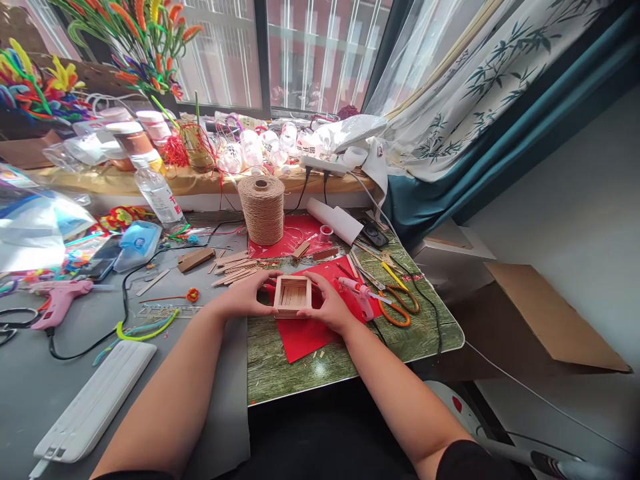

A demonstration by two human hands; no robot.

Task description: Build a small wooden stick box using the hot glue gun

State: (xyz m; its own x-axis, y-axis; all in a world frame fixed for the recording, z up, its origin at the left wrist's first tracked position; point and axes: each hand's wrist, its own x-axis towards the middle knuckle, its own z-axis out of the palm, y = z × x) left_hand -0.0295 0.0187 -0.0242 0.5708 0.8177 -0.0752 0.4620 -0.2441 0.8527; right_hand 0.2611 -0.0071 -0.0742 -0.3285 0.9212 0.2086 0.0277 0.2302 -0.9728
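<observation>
A small square box of wooden craft sticks (293,311) is held between both hands over a red sheet (303,340). My left hand (249,293) grips its left side, thumb at the lower front corner and fingers at the upper left. On the right side, my right hand (327,305) closes round it in the same way. The box's open top faces me, and slats show on its floor. Close to my right hand lies a pink glue gun (357,293). Loose wooden sticks (237,269) lie in a pile just beyond my left hand.
Orange-handled scissors (400,313) lie right of the glue gun. A big twine spool (261,210) stands behind the sticks. At left are another pink glue gun (63,303), a white power strip (97,400), a plastic bottle (159,200) and black cables. A cardboard box (555,313) sits right of the table.
</observation>
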